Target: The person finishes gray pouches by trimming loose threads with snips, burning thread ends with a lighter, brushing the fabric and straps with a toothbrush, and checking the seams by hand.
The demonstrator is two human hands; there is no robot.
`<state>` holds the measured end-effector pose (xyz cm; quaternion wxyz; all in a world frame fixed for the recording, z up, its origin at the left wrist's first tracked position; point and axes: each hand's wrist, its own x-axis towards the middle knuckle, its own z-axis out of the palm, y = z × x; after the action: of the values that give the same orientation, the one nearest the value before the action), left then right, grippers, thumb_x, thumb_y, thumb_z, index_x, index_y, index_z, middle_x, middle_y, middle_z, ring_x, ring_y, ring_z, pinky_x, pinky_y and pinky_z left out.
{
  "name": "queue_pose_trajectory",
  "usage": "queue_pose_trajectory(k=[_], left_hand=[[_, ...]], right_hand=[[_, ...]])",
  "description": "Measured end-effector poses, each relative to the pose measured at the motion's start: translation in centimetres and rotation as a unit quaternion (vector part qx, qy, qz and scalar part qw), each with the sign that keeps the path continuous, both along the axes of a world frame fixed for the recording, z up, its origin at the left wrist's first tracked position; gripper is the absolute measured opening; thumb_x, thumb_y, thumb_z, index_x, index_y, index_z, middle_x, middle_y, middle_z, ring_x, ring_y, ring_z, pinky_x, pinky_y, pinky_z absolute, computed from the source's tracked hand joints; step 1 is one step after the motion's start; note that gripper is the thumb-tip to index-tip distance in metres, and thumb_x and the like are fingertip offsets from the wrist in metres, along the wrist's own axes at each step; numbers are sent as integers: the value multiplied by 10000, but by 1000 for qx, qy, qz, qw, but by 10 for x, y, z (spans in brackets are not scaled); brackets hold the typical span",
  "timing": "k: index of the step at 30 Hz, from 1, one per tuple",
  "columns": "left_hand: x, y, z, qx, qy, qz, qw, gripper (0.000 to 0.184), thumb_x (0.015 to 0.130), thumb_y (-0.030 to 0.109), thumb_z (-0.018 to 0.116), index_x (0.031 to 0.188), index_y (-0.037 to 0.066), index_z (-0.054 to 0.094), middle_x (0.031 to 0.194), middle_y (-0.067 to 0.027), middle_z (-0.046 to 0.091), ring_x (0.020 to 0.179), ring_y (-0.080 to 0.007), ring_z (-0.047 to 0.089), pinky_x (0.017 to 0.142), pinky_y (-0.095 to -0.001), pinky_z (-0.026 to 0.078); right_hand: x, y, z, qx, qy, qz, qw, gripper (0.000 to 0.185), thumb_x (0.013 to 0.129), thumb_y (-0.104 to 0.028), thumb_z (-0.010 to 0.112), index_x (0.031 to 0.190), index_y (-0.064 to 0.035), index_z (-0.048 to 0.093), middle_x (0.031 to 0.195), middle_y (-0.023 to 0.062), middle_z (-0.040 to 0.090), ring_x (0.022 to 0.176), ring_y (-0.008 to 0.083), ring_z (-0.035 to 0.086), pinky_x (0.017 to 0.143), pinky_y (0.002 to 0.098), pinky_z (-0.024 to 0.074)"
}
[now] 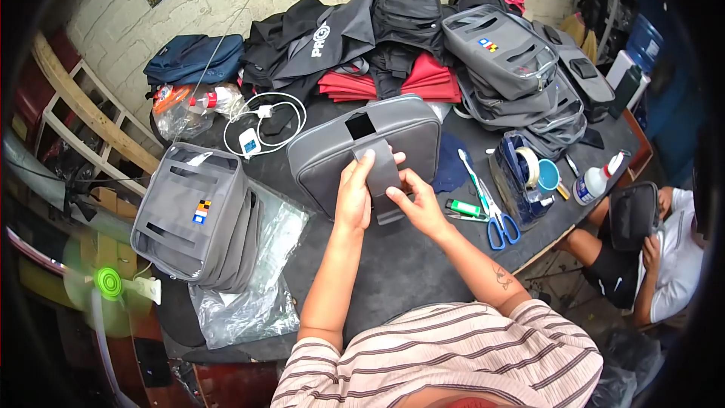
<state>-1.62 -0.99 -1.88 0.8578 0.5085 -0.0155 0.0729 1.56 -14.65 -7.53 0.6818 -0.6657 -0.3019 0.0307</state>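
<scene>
A grey zippered bag (325,153) stands tilted on the dark table in front of me. A wide grey strap (375,174) hangs down its near side, with a black patch (361,126) above it. My left hand (356,187) is closed on the strap, thumb on top near its upper part. My right hand (414,198) grips the strap's right edge lower down, its thumb pressed near the edge. Fingers behind the strap are partly hidden.
Stacked grey bags (181,211) lie at left on clear plastic (253,310). More grey bags (502,53) are piled back right. Blue-handled scissors (500,228), a green marker (462,207) and a bottle (593,183) lie at right. A fan (108,283) spins at left; a person (657,257) sits at right.
</scene>
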Motion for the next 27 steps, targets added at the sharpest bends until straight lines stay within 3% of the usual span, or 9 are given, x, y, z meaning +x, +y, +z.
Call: queue_pose_trajectory(k=[4, 5, 10, 12, 14, 15, 18, 23, 27], left_hand=[[3, -4, -3, 16, -12, 32, 999, 305, 959, 289, 514, 1076, 11, 556, 997, -156, 667, 860, -180, 654, 757, -302, 523], [2, -1, -3, 29, -2, 18, 999, 348, 954, 286, 525, 1136, -11, 541, 1028, -164, 659, 961, -201, 638, 846, -327, 504], [2, -6, -5, 0, -25, 35, 999, 350, 959, 272, 512, 1146, -22, 534, 1009, -162, 662, 915, -199, 643, 834, -339, 511], [1, -5, -6, -14, -28, 31, 999, 348, 960, 264, 507, 1151, -26, 532, 999, -160, 663, 901, -199, 643, 833, -344, 512], [-1, -2, -9, -1, -30, 16, 999, 323, 963, 236, 487, 1144, -26, 539, 966, -148, 667, 907, -200, 643, 838, -336, 503], [-2, -4, -8, 9, -25, 33, 999, 292, 965, 217, 470, 1108, -21, 559, 922, -119, 668, 885, -183, 637, 833, -312, 488], [0, -6, -3, 16, -24, 116, 993, 281, 968, 227, 467, 1052, -13, 588, 876, -89, 668, 834, -158, 622, 820, -277, 464], [-3, 2, -5, 44, 10, 103, 994, 349, 984, 288, 450, 1058, -23, 589, 855, -115, 671, 787, -197, 654, 759, -313, 521], [-6, 1, -6, 44, 3, 83, 996, 323, 993, 257, 435, 1053, -28, 576, 834, -111, 665, 741, -181, 644, 722, -298, 520]], right_hand=[[0, -2, -1, -63, -33, -19, 997, 186, 893, -155, 620, 969, -2, 547, 868, 64, 579, 737, 108, 540, 690, 270, 462], [-1, -2, 0, -64, -34, -18, 997, 186, 893, -155, 620, 969, -2, 547, 868, 64, 579, 737, 108, 540, 690, 270, 462], [1, -3, -1, -90, -56, -22, 994, 171, 892, -131, 610, 987, 5, 570, 857, 82, 561, 763, 151, 555, 693, 291, 464], [9, -6, -2, -77, -229, -80, 967, 149, 874, -96, 614, 980, 5, 590, 855, 91, 565, 786, 187, 563, 703, 304, 463], [10, -8, 13, 34, -221, -126, 967, 168, 806, -22, 654, 967, -6, 607, 869, 98, 565, 822, 260, 562, 715, 338, 453], [16, -6, 19, 16, -296, -202, 933, 206, 763, 22, 666, 960, -20, 621, 866, 90, 565, 812, 263, 562, 703, 344, 451], [33, -4, 40, -22, -437, -181, 881, 301, 693, 61, 669, 974, -44, 644, 871, 79, 559, 792, 252, 557, 684, 349, 446], [55, 6, 25, 9, -412, -171, 895, 313, 659, 36, 696, 949, -69, 648, 857, 56, 564, 762, 232, 560, 622, 330, 426], [52, 18, 40, -3, -493, -263, 829, 233, 647, -38, 714, 862, -99, 648, 804, 37, 564, 690, 224, 574, 587, 342, 432]])
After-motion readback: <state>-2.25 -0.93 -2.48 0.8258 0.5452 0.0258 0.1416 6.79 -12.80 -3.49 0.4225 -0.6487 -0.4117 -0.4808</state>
